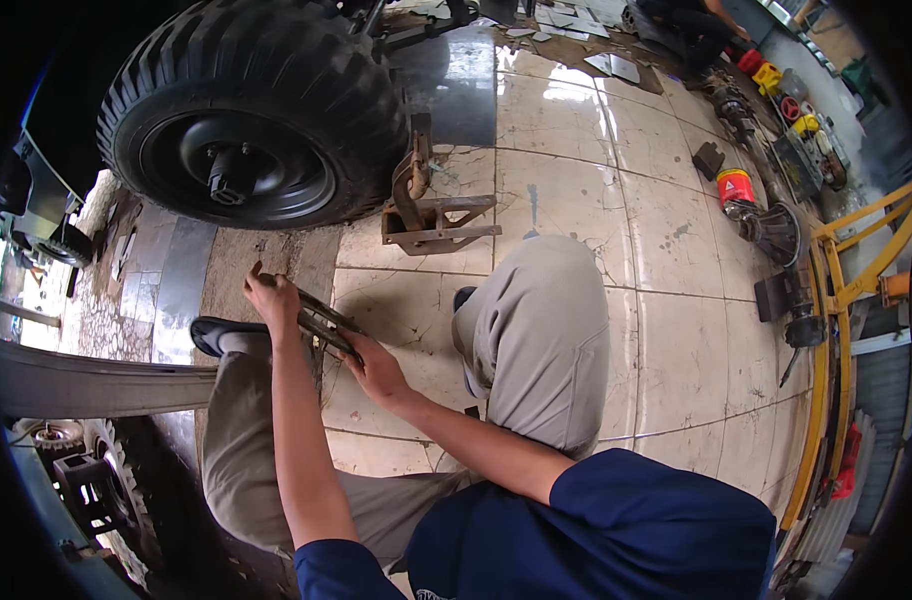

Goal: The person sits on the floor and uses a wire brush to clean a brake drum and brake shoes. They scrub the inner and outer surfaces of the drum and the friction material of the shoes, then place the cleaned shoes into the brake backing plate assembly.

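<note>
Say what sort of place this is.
Most likely a vehicle repair workshop: a large chunky-treaded tyre stands ahead, a rusty metal bracket is beside it, and a bell-shaped metal housing sits on the tiled floor at right.

And here it is, a dark, slender double-bar piece (324,329), stretched between the left hand (273,300) and the right hand (378,374)! Two narrow lengths run side by side, a slim gap showing between them. It's on the slant, far end to the left, near end to the right, gripped at both ends, its surface dull, blackish brown; whether they join is hidden.
</note>
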The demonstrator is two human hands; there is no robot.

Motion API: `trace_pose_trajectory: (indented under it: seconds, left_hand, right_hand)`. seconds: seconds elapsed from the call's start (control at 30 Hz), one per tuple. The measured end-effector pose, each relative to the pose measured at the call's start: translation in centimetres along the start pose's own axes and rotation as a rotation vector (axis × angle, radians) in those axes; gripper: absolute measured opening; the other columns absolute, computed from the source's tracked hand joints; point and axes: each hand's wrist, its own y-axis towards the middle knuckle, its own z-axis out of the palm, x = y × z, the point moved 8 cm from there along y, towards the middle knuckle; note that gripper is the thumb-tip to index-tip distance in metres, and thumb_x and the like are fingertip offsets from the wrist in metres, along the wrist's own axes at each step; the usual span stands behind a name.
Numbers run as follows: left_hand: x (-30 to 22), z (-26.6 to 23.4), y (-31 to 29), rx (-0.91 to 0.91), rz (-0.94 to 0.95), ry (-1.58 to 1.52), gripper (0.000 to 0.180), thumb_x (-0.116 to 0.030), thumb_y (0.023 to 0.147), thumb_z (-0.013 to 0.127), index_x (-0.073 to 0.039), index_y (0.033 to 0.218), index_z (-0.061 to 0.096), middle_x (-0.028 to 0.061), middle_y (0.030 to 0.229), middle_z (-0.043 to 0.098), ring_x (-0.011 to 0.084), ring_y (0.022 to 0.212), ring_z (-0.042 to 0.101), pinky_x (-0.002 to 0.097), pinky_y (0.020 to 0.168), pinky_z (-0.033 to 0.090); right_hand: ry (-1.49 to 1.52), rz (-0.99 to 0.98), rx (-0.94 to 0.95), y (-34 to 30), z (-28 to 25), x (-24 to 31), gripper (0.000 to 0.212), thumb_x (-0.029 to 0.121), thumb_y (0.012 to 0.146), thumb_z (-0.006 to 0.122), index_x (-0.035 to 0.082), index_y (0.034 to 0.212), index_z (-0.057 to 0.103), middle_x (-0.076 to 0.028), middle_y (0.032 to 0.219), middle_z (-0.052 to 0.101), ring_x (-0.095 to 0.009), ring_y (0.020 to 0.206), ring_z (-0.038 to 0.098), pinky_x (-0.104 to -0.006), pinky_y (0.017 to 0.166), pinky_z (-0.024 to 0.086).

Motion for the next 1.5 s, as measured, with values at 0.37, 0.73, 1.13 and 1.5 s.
trace_pose_trajectory:
  seconds: [0.37,0.73,1.13,1.5]
  left_hand:
    - [8.3,3.6,7.9,0.343,-0.114,-0.04,0.045,-0.009,0.082,0.057,-0.011,0.126,0.068,0.0165,0.088,0.072,0.0216,0.066,0.065,0.0339,0.063,0.051]
    - [2.9,3.8,6.6,0.414,-0.214,-0.213,0.051,-0.003,0.075,0.052,-0.016,0.121,0.071,0.0266,0.131,0.055,0.042,0.121,0.056,0.0403,0.109,0.044]
    - [3.6,3.9,6.3,0.347,-0.175,-0.143,0.06,-0.002,0.074,0.045,-0.016,0.126,0.071,0.0148,0.1,0.064,0.0247,0.089,0.062,0.0325,0.082,0.049]
    - [1.7,4.1,4.8,0.344,-0.35,-0.347,0.052,-0.003,0.076,0.048,-0.014,0.119,0.072,0.0222,0.134,0.053,0.0339,0.129,0.053,0.0368,0.11,0.042]
  right_hand:
    - [-0.112,0.081,0.19,0.5,1.7,0.9,0.05,0.025,0.101,0.061,0.011,0.147,0.048,-0.022,0.135,0.059,-0.037,0.124,0.057,-0.0419,0.103,0.048]
    - [0.154,0.176,0.249,-1.6,3.9,2.2,0.05,0.026,0.11,0.035,0.001,0.154,0.036,-0.018,0.157,0.04,-0.034,0.146,0.036,-0.0393,0.12,0.028]
    - [0.149,0.384,0.241,-2.3,2.6,0.5,0.047,0.025,0.11,0.039,-0.002,0.148,0.043,-0.021,0.149,0.049,-0.034,0.14,0.046,-0.0384,0.116,0.034]
    - [0.116,0.294,0.127,-1.2,2.0,2.4,0.044,0.024,0.11,0.04,-0.004,0.142,0.048,-0.024,0.137,0.055,-0.035,0.126,0.055,-0.0386,0.106,0.042]
